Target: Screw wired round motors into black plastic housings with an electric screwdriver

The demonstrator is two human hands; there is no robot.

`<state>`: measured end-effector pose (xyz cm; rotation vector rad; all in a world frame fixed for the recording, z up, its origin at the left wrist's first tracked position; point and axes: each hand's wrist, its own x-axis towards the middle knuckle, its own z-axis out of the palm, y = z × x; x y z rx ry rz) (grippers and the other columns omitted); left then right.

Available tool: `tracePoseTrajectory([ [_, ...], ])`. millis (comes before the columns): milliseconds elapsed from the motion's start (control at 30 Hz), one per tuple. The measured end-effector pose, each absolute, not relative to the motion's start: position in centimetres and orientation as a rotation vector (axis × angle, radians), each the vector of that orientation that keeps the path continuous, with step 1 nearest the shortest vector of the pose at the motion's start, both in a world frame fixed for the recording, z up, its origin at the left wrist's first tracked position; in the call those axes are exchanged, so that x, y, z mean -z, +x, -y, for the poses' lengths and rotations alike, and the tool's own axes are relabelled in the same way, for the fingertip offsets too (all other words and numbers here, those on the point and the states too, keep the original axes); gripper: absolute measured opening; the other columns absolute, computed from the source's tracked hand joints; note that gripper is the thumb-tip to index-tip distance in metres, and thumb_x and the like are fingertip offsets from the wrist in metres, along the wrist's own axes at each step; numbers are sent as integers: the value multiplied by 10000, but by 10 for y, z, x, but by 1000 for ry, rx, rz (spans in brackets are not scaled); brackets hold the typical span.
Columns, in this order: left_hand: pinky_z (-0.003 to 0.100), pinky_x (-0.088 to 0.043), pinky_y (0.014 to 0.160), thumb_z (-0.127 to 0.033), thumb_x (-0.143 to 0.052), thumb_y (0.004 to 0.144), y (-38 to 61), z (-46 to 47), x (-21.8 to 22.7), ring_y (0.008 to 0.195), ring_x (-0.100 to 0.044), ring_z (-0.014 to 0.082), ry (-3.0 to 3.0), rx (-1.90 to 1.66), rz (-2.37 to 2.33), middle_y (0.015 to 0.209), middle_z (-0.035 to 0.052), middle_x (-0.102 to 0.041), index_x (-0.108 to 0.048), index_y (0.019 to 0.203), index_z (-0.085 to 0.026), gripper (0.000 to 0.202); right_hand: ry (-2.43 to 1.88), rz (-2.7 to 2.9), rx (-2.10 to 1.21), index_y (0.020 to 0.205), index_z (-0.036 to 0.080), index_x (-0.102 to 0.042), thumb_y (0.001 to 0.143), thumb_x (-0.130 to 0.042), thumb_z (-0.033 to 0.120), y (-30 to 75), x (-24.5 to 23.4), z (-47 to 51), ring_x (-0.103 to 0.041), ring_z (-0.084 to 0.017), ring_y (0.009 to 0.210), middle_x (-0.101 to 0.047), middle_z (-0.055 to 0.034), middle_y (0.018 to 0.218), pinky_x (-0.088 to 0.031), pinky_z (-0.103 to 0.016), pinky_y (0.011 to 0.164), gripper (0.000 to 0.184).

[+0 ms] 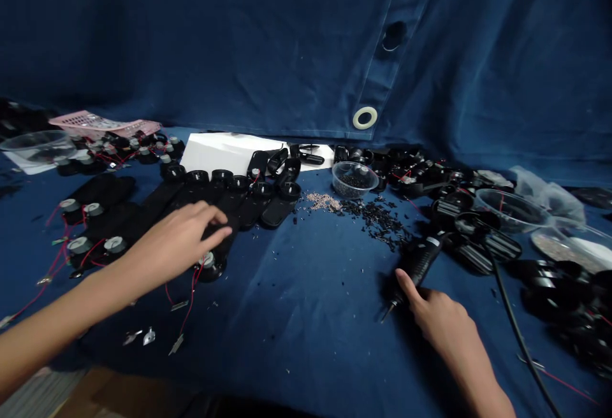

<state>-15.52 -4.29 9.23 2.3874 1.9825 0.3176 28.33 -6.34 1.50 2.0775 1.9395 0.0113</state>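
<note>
My left hand [191,230] is at a black plastic casing [220,255], with thumb and fingers curled around its upper part. A small grey motor with red wires sits in the casing's lower end. Several similar black casings [280,209] lie in a row beside and behind this hand. On the right, my right hand [442,322] has its thumb and fingers closed at a black electric screwdriver [421,262]. The screwdriver is tilted, its bit pointing down and left toward the blue cloth, its cord running off to the right.
Loose black screws [382,220] and small copper-coloured pieces [324,202] are heaped near a clear bowl [354,180]. More black parts [482,239] and a clear tub [514,209] crowd the right. A pink basket [102,123] and wired motors [143,150] stand back left. Blue fabric [287,48] hangs behind.
</note>
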Motion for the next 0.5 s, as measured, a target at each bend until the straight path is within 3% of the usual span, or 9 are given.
tracePoseTrajectory([
  [167, 315, -422, 804, -419, -442, 875, -162, -65, -110, 883, -579, 213, 2469, -450, -1988, 984, 76, -615, -603, 1005, -182, 315, 2067, -1963, -49, 1394, 300, -431, 851, -381, 154, 285, -13, 64, -642, -246, 635, -649, -93, 737, -391, -281, 540, 565],
  [267, 304, -406, 830, -346, -479, 839, -162, -134, -97, 962, -575, 230, 2448, -325, -1951, 1032, 107, -619, -590, 1118, -161, 353, 2100, -1977, -23, 1379, 321, -451, 852, -374, 168, 285, -14, 63, -642, -244, 626, -649, -85, 728, -400, -285, 539, 554],
  [333, 274, -418, 770, -365, -559, 788, -158, -167, -85, 915, -593, 222, 2419, -241, -1900, 1019, 101, -639, -604, 1124, -163, 394, 2139, -1980, 6, 1361, 324, -476, 846, -395, 187, 285, -15, 63, -639, -239, 619, -644, -82, 710, -408, -284, 540, 538],
  [500, 251, -409, 677, -301, -631, 731, -149, -197, -68, 796, -610, 205, 2366, -144, -1858, 886, 81, -676, -668, 922, -146, 249, 2273, -1933, 163, 1290, 270, -564, 883, -393, 364, 283, -17, 61, -634, -236, 613, -626, -88, 659, -424, -279, 537, 451],
])
